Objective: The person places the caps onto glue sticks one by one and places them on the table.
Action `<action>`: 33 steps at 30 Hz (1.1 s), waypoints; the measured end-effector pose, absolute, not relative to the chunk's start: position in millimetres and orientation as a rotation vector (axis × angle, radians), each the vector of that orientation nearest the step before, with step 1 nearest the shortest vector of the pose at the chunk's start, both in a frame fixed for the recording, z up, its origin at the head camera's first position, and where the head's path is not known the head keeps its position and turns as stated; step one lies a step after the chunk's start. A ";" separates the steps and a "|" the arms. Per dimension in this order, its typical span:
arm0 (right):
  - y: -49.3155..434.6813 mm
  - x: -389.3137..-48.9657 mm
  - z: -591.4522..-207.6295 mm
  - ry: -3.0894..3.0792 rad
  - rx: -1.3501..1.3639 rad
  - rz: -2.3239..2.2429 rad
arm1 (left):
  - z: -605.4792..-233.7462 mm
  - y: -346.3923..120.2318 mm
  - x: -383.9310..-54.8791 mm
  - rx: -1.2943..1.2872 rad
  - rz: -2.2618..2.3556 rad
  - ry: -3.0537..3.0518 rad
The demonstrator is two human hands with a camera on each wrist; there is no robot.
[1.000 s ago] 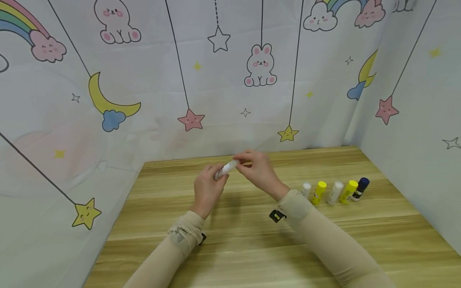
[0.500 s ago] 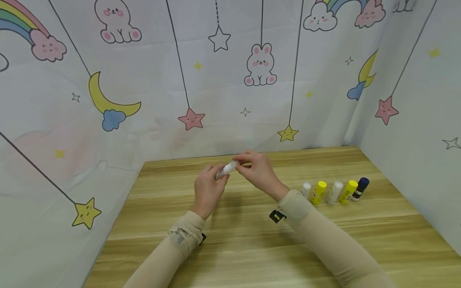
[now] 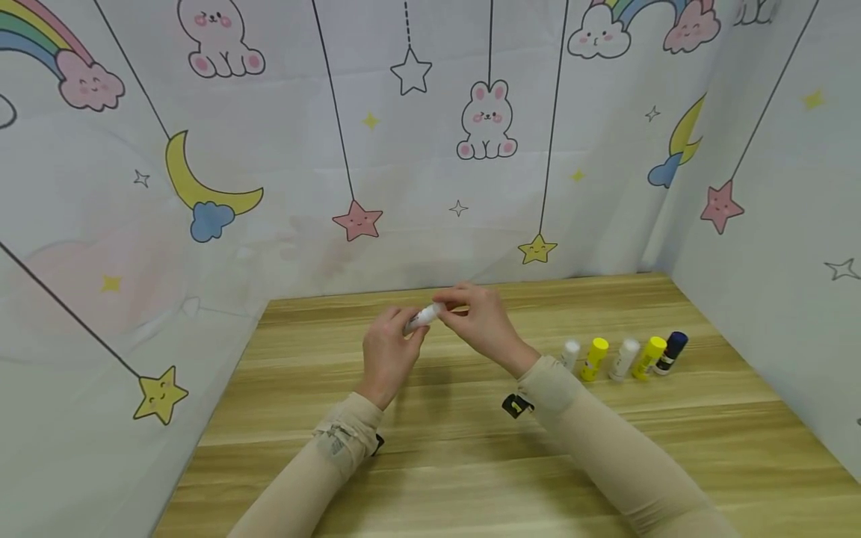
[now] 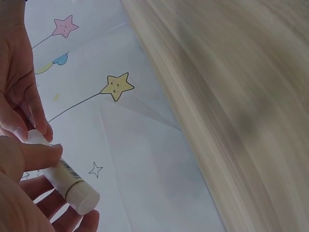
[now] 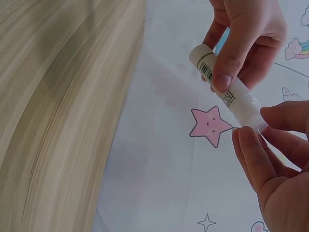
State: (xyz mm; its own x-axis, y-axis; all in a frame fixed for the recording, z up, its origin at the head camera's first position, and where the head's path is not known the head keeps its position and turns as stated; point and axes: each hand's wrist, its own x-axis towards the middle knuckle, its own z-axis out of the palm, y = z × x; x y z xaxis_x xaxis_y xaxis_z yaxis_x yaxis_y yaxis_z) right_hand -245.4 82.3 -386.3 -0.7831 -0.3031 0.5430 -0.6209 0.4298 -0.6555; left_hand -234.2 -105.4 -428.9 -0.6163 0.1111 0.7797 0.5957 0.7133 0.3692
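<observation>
A white glue stick (image 3: 422, 317) is held slantwise above the table between both hands. My left hand (image 3: 390, 351) grips its body, the thumb lying along the printed side in the right wrist view. My right hand (image 3: 486, 323) pinches the other end, which looks translucent, between thumb and fingertips. In the left wrist view, the plain round end of the glue stick (image 4: 79, 193) points away from the right hand. Printing and a barcode show on the glue stick (image 5: 236, 96) in the right wrist view. The fingers partly cover the pinched end.
To the right stands a row on the wooden table (image 3: 457, 463): a white glue stick (image 3: 570, 353), a yellow one (image 3: 595, 359), another white one (image 3: 624, 360), another yellow one (image 3: 649, 358) and a dark blue one (image 3: 671, 353). A patterned cloth (image 3: 417, 164) rises behind the table.
Both hands keep hold of the glue stick in almost the same place. Its pinched end sits very slightly lower and further left than a second ago.
</observation>
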 end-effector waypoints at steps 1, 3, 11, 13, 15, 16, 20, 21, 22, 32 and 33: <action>82.3 -245.0 -386.6 -2.349 0.789 1.295 | -429.1 -105.3 -234.2 -0.538 -0.796 -2.148; 82.3 -244.4 -387.1 -2.361 0.782 1.299 | -429.2 -105.0 -233.9 -0.548 -0.779 -2.147; 80.5 -243.5 -387.4 -2.377 0.774 1.262 | -428.0 -105.9 -232.4 -0.579 -0.714 -2.143; 80.0 -244.2 -387.1 -2.375 0.771 1.238 | -427.0 -105.6 -232.2 -0.594 -0.688 -2.143; 79.5 -245.0 -386.5 -2.379 0.762 1.212 | -426.4 -105.1 -232.5 -0.607 -0.656 -2.141; 79.2 -245.5 -386.3 -2.385 0.755 1.197 | -426.1 -104.7 -232.6 -0.614 -0.641 -2.139; 79.5 -247.5 -386.5 -2.415 0.729 1.151 | -426.6 -101.7 -233.6 -0.621 -0.579 -2.143; 79.8 -248.3 -387.1 -2.423 0.723 1.147 | -427.2 -100.4 -234.2 -0.622 -0.567 -2.145; 80.1 -249.1 -387.7 -2.430 0.716 1.143 | -427.8 -99.2 -234.5 -0.620 -0.558 -2.148; 83.6 -257.2 -401.5 -2.578 0.677 1.226 | -442.5 -89.5 -234.1 -0.586 -0.453 -2.193; 85.2 -257.5 -402.9 -2.592 0.677 1.233 | -443.5 -88.7 -233.8 -0.589 -0.449 -2.198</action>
State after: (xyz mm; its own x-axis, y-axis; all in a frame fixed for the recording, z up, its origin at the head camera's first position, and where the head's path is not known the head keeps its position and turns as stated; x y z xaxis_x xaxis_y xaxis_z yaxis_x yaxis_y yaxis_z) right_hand -257.5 85.2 -402.9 -0.8770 -0.3199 0.3585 -0.4799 0.5491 -0.6842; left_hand -233.8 -88.7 -443.5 -0.5725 0.2624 0.7768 0.5462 0.8286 0.1226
